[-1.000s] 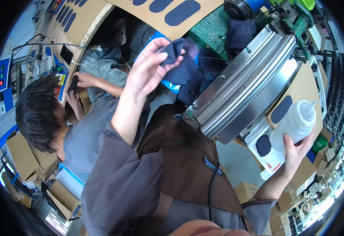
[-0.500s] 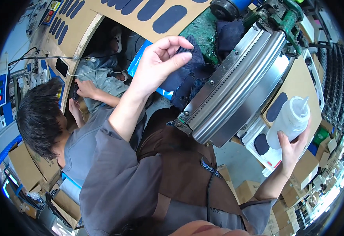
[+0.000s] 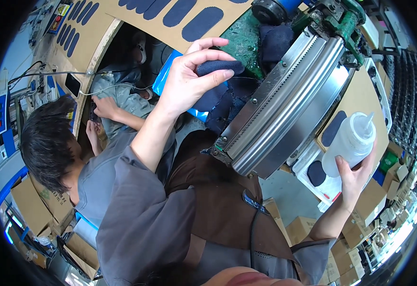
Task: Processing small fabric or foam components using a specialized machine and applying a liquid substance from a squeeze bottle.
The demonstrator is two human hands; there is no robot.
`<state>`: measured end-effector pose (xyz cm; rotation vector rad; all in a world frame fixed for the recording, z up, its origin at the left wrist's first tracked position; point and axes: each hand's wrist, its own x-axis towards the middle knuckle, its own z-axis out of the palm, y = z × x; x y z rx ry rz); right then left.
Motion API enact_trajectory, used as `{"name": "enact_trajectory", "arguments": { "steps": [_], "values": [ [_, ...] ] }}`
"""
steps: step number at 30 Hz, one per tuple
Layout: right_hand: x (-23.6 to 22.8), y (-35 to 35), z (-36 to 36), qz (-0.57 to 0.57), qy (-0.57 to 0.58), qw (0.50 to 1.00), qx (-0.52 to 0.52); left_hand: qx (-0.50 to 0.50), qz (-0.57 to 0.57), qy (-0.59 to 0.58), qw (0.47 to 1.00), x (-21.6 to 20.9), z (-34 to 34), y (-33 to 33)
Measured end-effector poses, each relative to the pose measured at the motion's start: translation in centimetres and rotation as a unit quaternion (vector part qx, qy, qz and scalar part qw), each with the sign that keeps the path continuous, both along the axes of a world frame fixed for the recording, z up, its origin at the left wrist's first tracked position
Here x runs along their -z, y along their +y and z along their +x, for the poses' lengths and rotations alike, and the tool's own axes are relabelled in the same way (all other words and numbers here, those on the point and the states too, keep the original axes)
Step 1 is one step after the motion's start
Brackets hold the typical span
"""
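My left hand (image 3: 185, 85) is closed with thumb and fingers round a folded piece of dark blue mesh fabric (image 3: 218, 67). It hangs above more dark fabric scraps (image 3: 227, 102) that lie beside the machine. My right hand (image 3: 354, 177) grips a translucent white squeeze bottle (image 3: 349, 145) with a narrow nozzle, which leans up and to the right. Between my hands stands the machine, with its curved polished metal bar (image 3: 284, 109) and a toothed strip along it.
A co-worker (image 3: 46, 148) sits bent over at left. Tan boards (image 3: 246, 8) carry dark oval fabric patches (image 3: 203, 24). A white tray (image 3: 324, 194) with a dark patch lies below the bottle. Cardboard boxes (image 3: 300, 231) stand on the floor. A green machine base (image 3: 244, 40) is behind.
My left hand was bare between its curled fingers and thumb, in front of the scraps; now it holds a folded fabric piece. My right hand and the bottle have hardly moved.
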<state>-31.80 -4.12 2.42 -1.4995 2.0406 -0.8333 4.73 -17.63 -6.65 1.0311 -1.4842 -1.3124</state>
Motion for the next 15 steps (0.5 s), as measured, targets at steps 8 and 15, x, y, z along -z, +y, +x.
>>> {"name": "enact_trajectory", "arguments": {
  "steps": [8, 15],
  "values": [
    [-1.0, -2.1, 0.4, 0.001, 0.012, 1.000, -0.022, -0.007, -0.031, 0.001, 1.000, -0.3, -1.6, -2.0],
    [-1.1, -6.7, 0.9, -0.066, 0.161, 0.977, -0.124, -0.004, -0.097, -0.107, 0.989, -1.4, -6.3, -5.3]
  ]
}}
